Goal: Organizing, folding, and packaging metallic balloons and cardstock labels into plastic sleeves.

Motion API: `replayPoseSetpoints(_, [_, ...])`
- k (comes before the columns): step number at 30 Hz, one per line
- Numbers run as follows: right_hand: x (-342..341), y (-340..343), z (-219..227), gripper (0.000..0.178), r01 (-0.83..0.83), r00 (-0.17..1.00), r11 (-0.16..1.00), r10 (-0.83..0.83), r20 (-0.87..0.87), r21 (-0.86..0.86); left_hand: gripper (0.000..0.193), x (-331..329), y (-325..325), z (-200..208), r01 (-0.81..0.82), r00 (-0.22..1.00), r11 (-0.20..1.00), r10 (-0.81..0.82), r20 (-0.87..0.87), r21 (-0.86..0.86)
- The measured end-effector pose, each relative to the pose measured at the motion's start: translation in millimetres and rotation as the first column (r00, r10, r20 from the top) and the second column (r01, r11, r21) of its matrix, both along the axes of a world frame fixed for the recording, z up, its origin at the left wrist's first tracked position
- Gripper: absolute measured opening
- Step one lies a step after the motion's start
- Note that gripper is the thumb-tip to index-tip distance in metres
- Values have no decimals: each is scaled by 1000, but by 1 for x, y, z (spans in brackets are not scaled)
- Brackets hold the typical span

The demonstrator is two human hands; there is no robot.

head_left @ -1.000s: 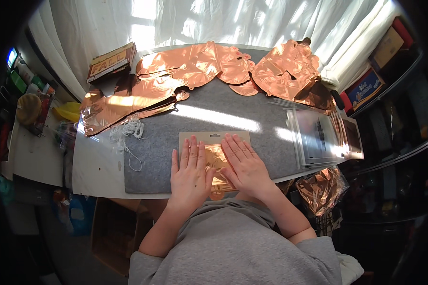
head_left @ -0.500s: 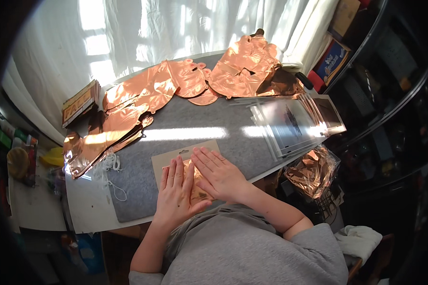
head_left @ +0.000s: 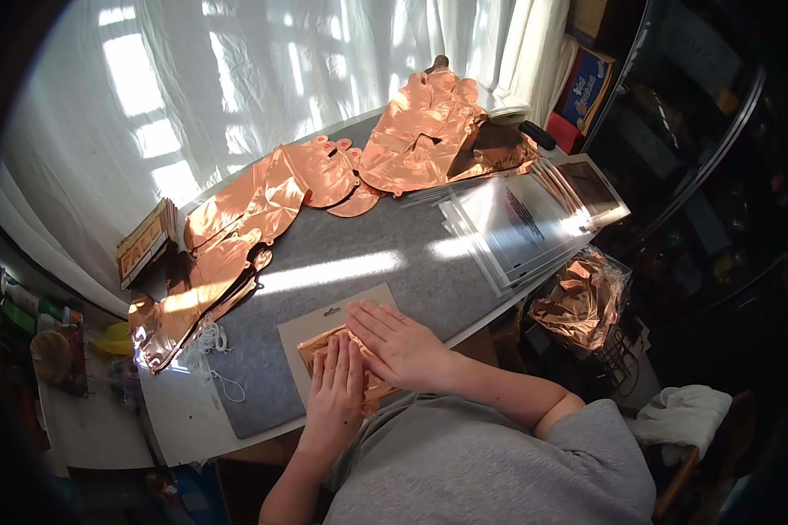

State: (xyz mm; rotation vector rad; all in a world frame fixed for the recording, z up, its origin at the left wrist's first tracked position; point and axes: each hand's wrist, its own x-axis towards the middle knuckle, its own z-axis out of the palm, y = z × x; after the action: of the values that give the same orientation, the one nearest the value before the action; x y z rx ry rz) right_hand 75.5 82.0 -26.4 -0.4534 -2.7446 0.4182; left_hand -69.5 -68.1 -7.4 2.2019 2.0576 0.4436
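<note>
A beige card (head_left: 294,330) with a hang slot lies at the near edge of the grey mat, and a folded copper foil balloon (head_left: 317,339) rests on it. My left hand (head_left: 336,385) is flat, its fingertips on the foil's lower left part. Just to the right, my right hand (head_left: 400,345) presses down with straight fingers over the foil's upper right side. Both palms face down and neither grips anything. Part of the foil is hidden beneath the hands.
Flat copper foil balloons (head_left: 249,194) spread along the far and left sides of the grey mat (head_left: 359,236). Clear plastic sleeves (head_left: 508,229) are stacked at the right. White string (head_left: 212,339) lies left; bagged copper foil (head_left: 581,302) sits beyond the right edge. A card stack (head_left: 146,245) stands far left.
My left hand has slid down toward me, uncovering the card's slot and the foil's upper left edge. The right hand stays on the foil. The whole view has turned slightly.
</note>
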Motion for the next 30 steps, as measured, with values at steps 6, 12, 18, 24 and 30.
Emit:
replayPoseSetpoints(6, [17,-12,2,57,-12,993,990,-5,-121,-139,76,2,-11,0,43,999,999,-43,6,-29])
replayPoseSetpoints(12, [75,92,35,18,539,752,826,-561,-347,-165,71,-3,-15,-13,22,981,1000,-21,-193,6])
replayPoseSetpoints(18, [149,149,-2,43,803,595,587,-785,-171,101,84,-1,-11,2,7,1000,998,-8,-18,-60])
replayPoseSetpoints(24, [159,152,-9,35,756,634,654,-714,-298,42,94,0,-11,1,6,991,999,-11,-136,-39])
replayPoseSetpoints(30, [169,165,-17,20,751,602,657,-723,-339,-67,82,1,-11,4,-15,999,998,13,-29,-55])
